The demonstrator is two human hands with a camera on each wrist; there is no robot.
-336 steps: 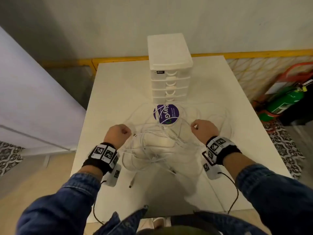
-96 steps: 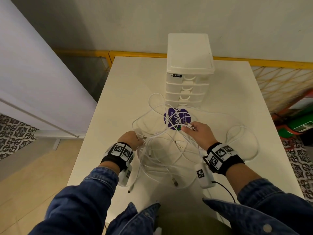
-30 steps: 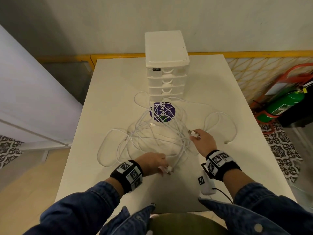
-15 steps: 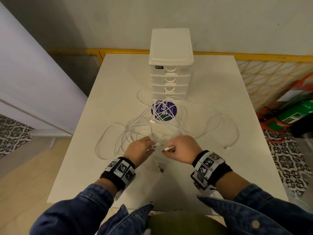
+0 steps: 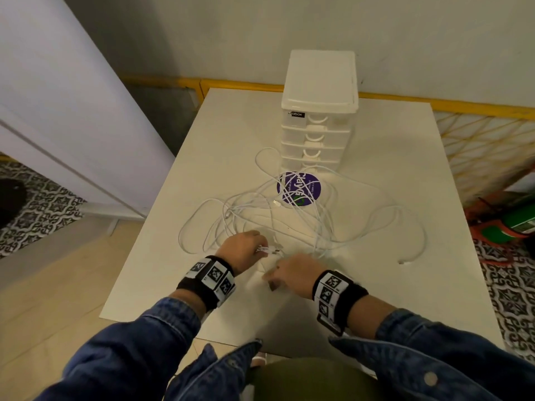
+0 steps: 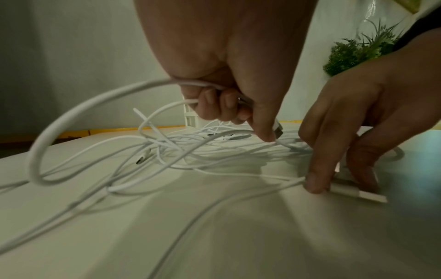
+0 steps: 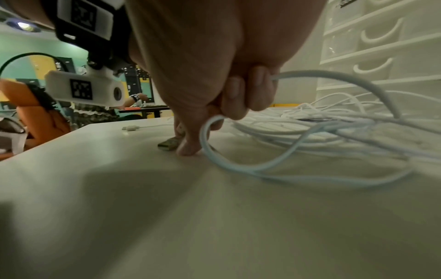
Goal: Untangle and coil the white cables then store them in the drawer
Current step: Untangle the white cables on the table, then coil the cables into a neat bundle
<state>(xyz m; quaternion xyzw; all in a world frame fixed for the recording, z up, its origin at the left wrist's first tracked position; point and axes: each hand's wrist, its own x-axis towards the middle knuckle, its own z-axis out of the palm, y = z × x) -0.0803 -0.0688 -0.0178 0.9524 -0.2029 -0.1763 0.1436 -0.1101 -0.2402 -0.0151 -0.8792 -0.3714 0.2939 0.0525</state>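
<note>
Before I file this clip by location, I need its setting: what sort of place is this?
Probably a shared indoor workspace or lab, not a home: a bare white table against a wall, another seated person at a desk behind, and a green fire extinguisher on the patterned floor.

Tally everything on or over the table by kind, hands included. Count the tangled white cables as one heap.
Hands: 2, left hand and right hand
White cable heap: 1
Drawer unit: 1
Purple round sticker: 1
Total: 5
</note>
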